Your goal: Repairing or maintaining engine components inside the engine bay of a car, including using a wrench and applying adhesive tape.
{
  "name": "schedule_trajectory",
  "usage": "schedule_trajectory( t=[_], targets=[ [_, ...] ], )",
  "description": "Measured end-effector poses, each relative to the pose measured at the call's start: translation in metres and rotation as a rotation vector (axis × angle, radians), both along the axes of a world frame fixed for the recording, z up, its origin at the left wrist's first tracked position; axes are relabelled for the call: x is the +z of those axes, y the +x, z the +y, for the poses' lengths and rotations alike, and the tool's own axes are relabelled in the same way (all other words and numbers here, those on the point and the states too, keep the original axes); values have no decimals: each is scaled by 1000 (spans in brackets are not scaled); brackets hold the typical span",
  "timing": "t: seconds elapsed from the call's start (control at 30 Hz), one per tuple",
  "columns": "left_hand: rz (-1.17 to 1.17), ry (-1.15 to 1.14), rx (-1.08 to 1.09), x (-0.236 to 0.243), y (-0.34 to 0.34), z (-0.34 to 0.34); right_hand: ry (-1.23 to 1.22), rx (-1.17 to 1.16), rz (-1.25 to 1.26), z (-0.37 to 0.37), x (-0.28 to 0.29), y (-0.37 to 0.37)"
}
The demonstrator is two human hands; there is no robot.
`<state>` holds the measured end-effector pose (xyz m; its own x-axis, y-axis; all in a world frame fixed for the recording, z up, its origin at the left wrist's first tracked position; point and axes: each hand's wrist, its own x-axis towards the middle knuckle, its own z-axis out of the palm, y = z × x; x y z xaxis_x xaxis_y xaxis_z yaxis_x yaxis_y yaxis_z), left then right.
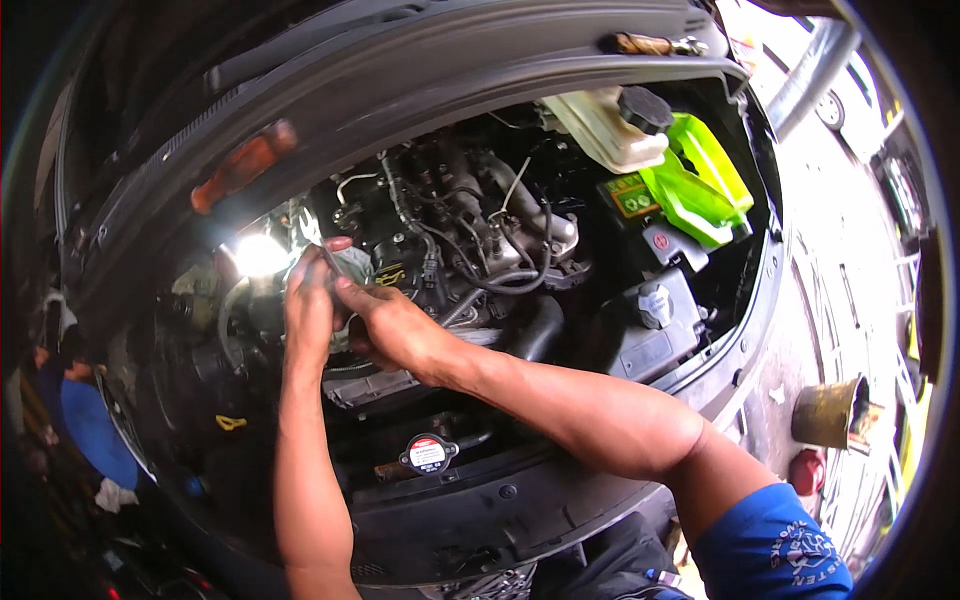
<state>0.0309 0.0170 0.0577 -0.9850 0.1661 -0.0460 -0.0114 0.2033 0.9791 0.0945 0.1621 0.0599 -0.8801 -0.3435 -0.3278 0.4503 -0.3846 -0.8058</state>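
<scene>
I am leaning over an open car engine bay [470, 250]. My left hand [308, 305] and my right hand [392, 325] meet over a pale grey cloth-like wad [352, 266] deep at the left of the engine, next to a bright work light [260, 254]. Both hands have fingers closed around that wad, the left from the left side, the right from below and the right. What lies under the wad is hidden by my fingers. Black hoses and cables [500, 270] run just right of my hands.
A black radiator cap [429, 453] sits on the front panel below my arms. A white fluid reservoir with a black cap [612, 125] and a green battery cover [700, 180] are at the far right. A screwdriver with an orange handle [243, 166] lies on the raised hood edge.
</scene>
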Motion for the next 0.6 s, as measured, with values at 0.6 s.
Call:
schedule_trajectory(
  t=[0.6],
  targets=[
    [20,-127,-81,11,1,2,215,81,351,0,-19,-2]
  ],
)
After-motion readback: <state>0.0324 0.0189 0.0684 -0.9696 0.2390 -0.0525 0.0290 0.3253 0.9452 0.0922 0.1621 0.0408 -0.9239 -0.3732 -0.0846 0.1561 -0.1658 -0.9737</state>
